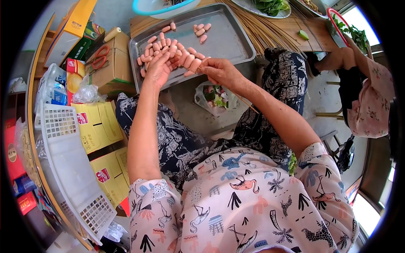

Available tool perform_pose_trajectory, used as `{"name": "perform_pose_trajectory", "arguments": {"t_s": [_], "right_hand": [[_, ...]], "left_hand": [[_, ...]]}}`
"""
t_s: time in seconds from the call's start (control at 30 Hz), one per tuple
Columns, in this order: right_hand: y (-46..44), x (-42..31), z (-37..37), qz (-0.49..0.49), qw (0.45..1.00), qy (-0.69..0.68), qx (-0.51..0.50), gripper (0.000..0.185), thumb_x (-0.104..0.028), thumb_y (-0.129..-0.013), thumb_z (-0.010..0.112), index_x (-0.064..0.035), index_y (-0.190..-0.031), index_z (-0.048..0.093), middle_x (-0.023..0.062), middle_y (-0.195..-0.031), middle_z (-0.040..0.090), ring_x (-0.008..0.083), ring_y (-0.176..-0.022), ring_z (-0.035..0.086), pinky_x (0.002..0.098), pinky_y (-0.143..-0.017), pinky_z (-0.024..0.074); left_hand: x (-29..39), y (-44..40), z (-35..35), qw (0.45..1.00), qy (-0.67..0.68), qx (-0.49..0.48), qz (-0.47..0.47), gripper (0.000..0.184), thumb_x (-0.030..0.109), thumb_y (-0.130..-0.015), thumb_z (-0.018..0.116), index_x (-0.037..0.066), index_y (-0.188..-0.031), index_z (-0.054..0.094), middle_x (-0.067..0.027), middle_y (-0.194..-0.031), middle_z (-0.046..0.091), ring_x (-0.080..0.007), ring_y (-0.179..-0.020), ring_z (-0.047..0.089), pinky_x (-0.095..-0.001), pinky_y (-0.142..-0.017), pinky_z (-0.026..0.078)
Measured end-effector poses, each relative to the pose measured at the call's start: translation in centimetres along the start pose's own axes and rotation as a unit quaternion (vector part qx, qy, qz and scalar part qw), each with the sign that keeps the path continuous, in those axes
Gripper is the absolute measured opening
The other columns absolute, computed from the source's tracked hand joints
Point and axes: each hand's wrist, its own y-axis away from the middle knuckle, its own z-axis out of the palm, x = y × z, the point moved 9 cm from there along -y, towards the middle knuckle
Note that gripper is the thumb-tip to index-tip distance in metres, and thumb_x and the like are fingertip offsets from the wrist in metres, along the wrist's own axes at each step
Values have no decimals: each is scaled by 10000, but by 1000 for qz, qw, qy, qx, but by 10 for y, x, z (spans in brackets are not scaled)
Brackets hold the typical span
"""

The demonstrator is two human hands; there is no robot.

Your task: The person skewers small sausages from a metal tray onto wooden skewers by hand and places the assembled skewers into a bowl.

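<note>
My right hand (221,74) grips a thin wooden skewer (249,104) whose tail sticks out behind the hand toward my lap. Several small pink sausages (190,61) sit side by side on the skewer, over the near edge of a metal tray (223,36). At the skewer's far end, my left hand (159,69) has its thumb and fingers closed on a small sausage (172,49); the fingers partly hide it. A heap of loose sausages (157,45) lies in the tray's left part, and a smaller group (201,30) lies farther back.
Bare bamboo skewers (263,27) lie right of the tray. Below it hangs a plastic bag (215,98) with scraps. Left are a cardboard box (110,63) with red scissors (100,57) and a white basket (71,164). Another person's leg (337,60) is at right.
</note>
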Motion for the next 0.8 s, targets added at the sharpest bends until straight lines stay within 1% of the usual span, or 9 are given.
{"name": "perform_pose_trajectory", "arguments": {"t_s": [0.07, 0.13, 0.23, 0.3, 0.43, 0.47, 0.53, 0.7, 0.8], "right_hand": [[0, 1, 2, 10, 1000, 6, -10, 173, -175, -944, 508, -16, -945, 577, -36, -616, 424, 42, -519, 364, 210, -462, 282], [-1, 1, -2, -6, 1000, 0, 10, 198, -165, -912, 530, 14, -892, 613, -17, -562, 475, 52, -476, 407, 223, -424, 302], [-3, 3, -2, -11, 1000, -5, 11, 197, -163, -913, 527, 14, -893, 612, -17, -562, 473, 52, -475, 403, 225, -423, 301], [-3, 5, -3, -13, 1000, -4, 12, 197, -162, -913, 527, 14, -895, 612, -18, -562, 471, 51, -476, 402, 225, -422, 300], [-3, 5, -3, -13, 1000, -2, 10, 199, -163, -915, 525, 17, -902, 610, -18, -566, 470, 51, -477, 400, 224, -421, 297], [-2, 3, -3, -13, 1000, -2, 10, 199, -163, -915, 525, 17, -902, 610, -18, -566, 470, 51, -477, 400, 224, -421, 297], [0, 4, 0, 16, 1000, 7, -8, 172, -169, -945, 509, -13, -947, 580, -34, -626, 439, 40, -521, 371, 208, -460, 287], [0, 4, 0, 20, 1000, 7, -8, 179, -181, -947, 511, -16, -959, 579, -38, -625, 436, 38, -520, 367, 206, -459, 280], [1, 0, 2, 19, 1000, 8, -14, 186, -189, -948, 511, -16, -967, 578, -39, -625, 435, 37, -521, 367, 206, -459, 278]], "left_hand": [[0, 0, -1, 1000, 3, 1, 3, 308, 139, -924, 522, 37, -1214, 523, -65, -1018, 603, -187, -897, 592, -326, -815, 490], [0, 0, -1, 1000, 6, 3, 5, 315, 136, -919, 532, 37, -1218, 520, -63, -1018, 601, -188, -899, 592, -324, -816, 491], [0, -2, -1, 1000, 13, -8, 10, 309, 130, -914, 540, 38, -1209, 518, -66, -1016, 599, -192, -898, 595, -327, -818, 495], [1, -2, -4, 1000, 6, 17, 14, 300, 127, -913, 543, 37, -1198, 516, -73, -1023, 601, -195, -894, 599, -333, -813, 499], [1, -2, -4, 1000, -1, 15, 10, 292, 121, -909, 547, 36, -1187, 516, -81, -1022, 605, -201, -886, 602, -338, -809, 503], [2, -2, -3, 1000, -2, 14, 11, 301, 123, -908, 551, 38, -1194, 517, -77, -1036, 608, -192, -883, 603, -329, -805, 503], [3, 0, -2, 1000, -2, 14, 12, 310, 125, -907, 555, 40, -1202, 517, -73, -1050, 611, -183, -879, 603, -320, -802, 503], [9, -1, 3, 1000, -6, 14, 16, 381, 152, -869, 622, 63, -1227, 527, -28, -1121, 612, -124, -856, 593, -271, -772, 496], [10, 3, 4, 1000, 2, 26, 8, 413, 178, -841, 663, 72, -1218, 533, -23, -1122, 613, -115, -843, 587, -269, -760, 496]]}}
